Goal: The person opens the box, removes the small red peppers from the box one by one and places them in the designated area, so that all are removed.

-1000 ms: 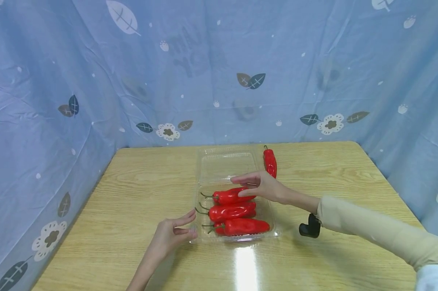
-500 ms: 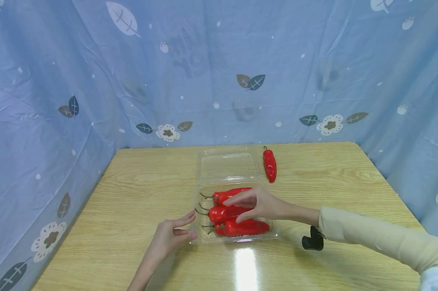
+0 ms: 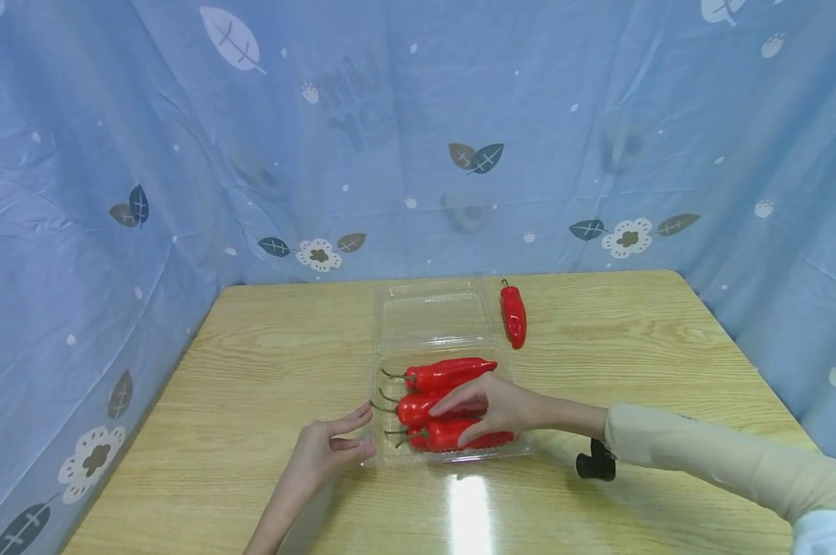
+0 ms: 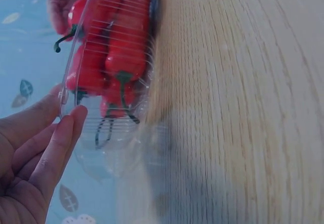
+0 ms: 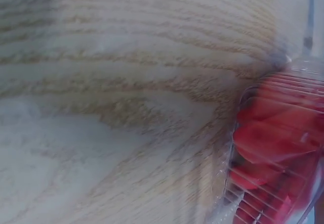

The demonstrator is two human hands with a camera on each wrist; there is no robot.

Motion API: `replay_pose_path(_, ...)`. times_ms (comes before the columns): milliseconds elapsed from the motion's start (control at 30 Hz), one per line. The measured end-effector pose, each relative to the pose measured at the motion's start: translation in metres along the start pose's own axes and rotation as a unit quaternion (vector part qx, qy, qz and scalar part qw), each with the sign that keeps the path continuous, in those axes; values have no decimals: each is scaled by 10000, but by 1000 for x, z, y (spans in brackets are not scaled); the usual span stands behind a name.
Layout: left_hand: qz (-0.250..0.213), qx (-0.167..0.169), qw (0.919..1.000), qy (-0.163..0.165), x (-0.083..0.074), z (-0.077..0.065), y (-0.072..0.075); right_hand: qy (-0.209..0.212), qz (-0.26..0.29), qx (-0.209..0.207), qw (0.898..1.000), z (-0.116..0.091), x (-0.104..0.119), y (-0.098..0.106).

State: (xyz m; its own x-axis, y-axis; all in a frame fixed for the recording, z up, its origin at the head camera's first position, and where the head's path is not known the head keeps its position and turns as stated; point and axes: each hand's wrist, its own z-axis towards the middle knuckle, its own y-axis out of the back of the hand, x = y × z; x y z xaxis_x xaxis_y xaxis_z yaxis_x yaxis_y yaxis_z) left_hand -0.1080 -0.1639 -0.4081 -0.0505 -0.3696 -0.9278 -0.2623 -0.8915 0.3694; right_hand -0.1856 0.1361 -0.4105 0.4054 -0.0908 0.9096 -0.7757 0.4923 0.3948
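A clear plastic clamshell box (image 3: pixel 520 385) lies on the table with its lid (image 3: pixel 435 316) folded back. Several red peppers with green stems fill its base, among them a back pepper (image 3: pixel 449 373), a middle pepper (image 3: pixel 412 408) and a front pepper (image 3: pixel 446 436). My left hand (image 3: pixel 322 451) pinches the box rim at the near left corner, also seen in the left wrist view. Over the middle and front peppers lies my right hand (image 3: pixel 504 405), its thumb and forefinger spread apart and resting on them. It covers part of both. The right wrist view shows the box's side (image 5: pixel 283 133) but not that hand.
One loose red pepper (image 3: pixel 514 316) lies on the wooden table (image 3: pixel 279 347), right of the lid. A black wrist-worn device (image 3: pixel 596 462) hangs under the right sleeve. A blue patterned curtain (image 3: pixel 390 154) borders the table behind and at the sides.
My right hand has moved from the back pepper toward me, over the middle pepper and onto the front one. My left hand stays at the box corner. The peppers look unmoved.
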Motion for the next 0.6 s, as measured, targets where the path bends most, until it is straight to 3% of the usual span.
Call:
replay_pose_path(267,-14,-50,10000,58,-2,-1,1,53,-715,83,9974,1,-1,-5)
replay_pose_path(433,-8,-68,10000,67,-2,-1,1,181,-1751,-74,9844,7,4,-11)
replay_pose_path(600,14,-54,9999,108,-2,0,-1,184,-2180,-53,9758,11,8,-17)
